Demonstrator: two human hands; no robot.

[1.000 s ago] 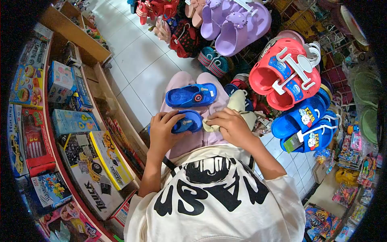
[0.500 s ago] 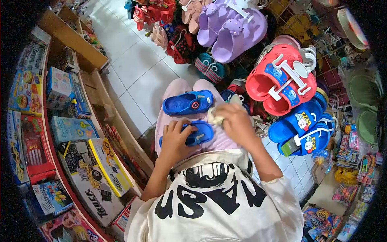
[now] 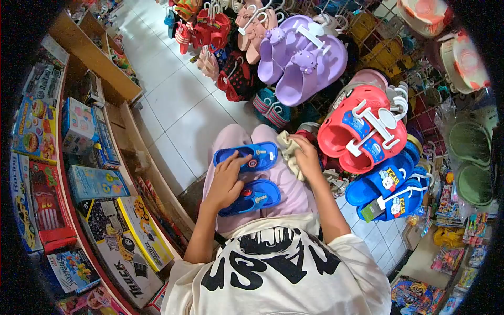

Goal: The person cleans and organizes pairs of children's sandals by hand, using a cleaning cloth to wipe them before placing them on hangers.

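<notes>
Two blue children's sandals lie side by side across my lap, on light pink trousers [image 3: 290,197]. The far sandal [image 3: 265,156] has a round red-and-blue badge on its strap; the near sandal [image 3: 265,195] shows a red-and-blue figure and lettering. My left hand [image 3: 229,178] rests over the left part of the far sandal, fingers stretched out and touching it, its wrist above the near one. To the right of the sandals, my right hand [image 3: 308,160] is closed on a crumpled cream cloth [image 3: 290,152], which hangs beside my knee, apart from both sandals.
Boxed toys [image 3: 113,247] fill the shelf on my left. At right hang red clogs [image 3: 349,128], purple slippers [image 3: 299,68] and blue slides [image 3: 386,184] on white hangers. Green clogs [image 3: 472,184] hang further right. White floor tiles [image 3: 181,100] stretch ahead.
My left hand has moved from the near sandal onto the far one. My right hand has shifted slightly with the cloth, now seen more clearly. The whole view has tilted a little.
</notes>
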